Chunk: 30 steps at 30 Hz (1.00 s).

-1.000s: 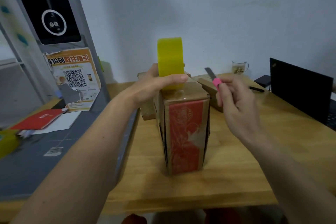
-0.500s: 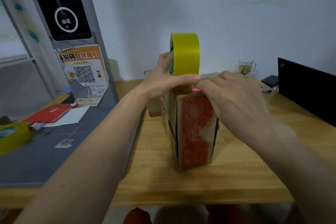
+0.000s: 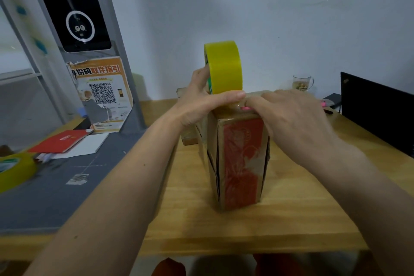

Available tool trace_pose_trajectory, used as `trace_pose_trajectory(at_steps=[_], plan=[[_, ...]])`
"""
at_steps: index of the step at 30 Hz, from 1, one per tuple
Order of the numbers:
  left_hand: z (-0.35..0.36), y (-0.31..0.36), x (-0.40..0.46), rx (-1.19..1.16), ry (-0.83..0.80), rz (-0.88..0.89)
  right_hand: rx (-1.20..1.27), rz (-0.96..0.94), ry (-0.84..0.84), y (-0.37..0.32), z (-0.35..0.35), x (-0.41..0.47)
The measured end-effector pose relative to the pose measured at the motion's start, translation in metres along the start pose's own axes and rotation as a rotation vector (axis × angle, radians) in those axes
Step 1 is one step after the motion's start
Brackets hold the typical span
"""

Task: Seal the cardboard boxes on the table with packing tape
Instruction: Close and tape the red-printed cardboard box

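A cardboard box (image 3: 237, 161) with a red patterned panel on its near face stands upright near the front edge of the wooden table (image 3: 291, 215). On its top stands a yellow tape roll (image 3: 225, 66) on edge. The left hand (image 3: 201, 105) grips the roll, thumb across its lower part and fingers behind it. The right hand (image 3: 291, 119) rests on the box top just beside the roll, fingers curled round a small pink-tipped cutter (image 3: 246, 108) that is mostly hidden. Another box (image 3: 188, 116) lies behind, by the left hand. At the table's left, a torn orange poster (image 3: 100, 92) with a QR code and large Chinese characters leans against a grey post. A red booklet (image 3: 60, 141) and a second tape roll (image 3: 13, 170) lie on the grey mat (image 3: 56, 197). A glass mug (image 3: 302, 83) stands at the back edge.
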<state>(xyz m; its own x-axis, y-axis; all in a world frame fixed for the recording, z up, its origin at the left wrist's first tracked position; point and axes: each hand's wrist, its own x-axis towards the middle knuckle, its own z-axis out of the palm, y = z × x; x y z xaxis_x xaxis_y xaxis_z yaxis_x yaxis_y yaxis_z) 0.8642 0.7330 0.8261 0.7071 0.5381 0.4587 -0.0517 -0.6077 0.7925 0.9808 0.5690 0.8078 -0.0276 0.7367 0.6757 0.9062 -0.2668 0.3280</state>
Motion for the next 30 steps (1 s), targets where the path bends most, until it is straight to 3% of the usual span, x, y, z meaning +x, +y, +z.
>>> trace_pose_trajectory(at_steps=[2,5,8,11,14,18,20,22,24,25,27,30], plan=[[-0.003,-0.004,0.001,-0.044,0.011,-0.008,0.056,0.063,-0.035,0.012,0.006,-0.003],[-0.007,-0.008,0.001,-0.141,0.04,0.0,0.253,0.182,0.11,0.03,0.021,-0.015],[-0.002,-0.011,0.0,-0.149,0.082,0.001,0.291,0.428,0.111,0.039,0.055,-0.023],[0.007,-0.011,-0.001,-0.177,0.13,0.011,0.302,0.636,-0.213,0.036,0.099,-0.035],[0.011,-0.012,-0.003,-0.184,0.157,0.019,0.327,0.698,-0.545,0.022,0.134,-0.054],[0.013,-0.009,-0.007,-0.214,0.22,0.027,0.403,0.741,-0.741,0.014,0.159,-0.07],[0.014,-0.009,-0.008,-0.25,0.245,0.021,0.505,0.813,-0.59,0.012,0.154,-0.067],[0.013,-0.009,-0.007,-0.284,0.259,0.007,0.543,0.778,-0.11,0.009,0.135,-0.059],[0.012,-0.009,-0.005,-0.354,0.256,0.011,0.498,0.574,0.413,0.001,0.103,-0.046],[0.012,-0.009,-0.004,-0.383,0.255,0.018,0.485,0.434,0.598,-0.005,0.087,-0.039],[0.009,-0.006,-0.002,-0.413,0.261,0.023,0.502,0.15,0.765,-0.021,0.063,-0.028],[0.005,-0.003,-0.003,-0.441,0.269,0.02,0.528,-0.08,0.737,-0.047,0.043,-0.016]])
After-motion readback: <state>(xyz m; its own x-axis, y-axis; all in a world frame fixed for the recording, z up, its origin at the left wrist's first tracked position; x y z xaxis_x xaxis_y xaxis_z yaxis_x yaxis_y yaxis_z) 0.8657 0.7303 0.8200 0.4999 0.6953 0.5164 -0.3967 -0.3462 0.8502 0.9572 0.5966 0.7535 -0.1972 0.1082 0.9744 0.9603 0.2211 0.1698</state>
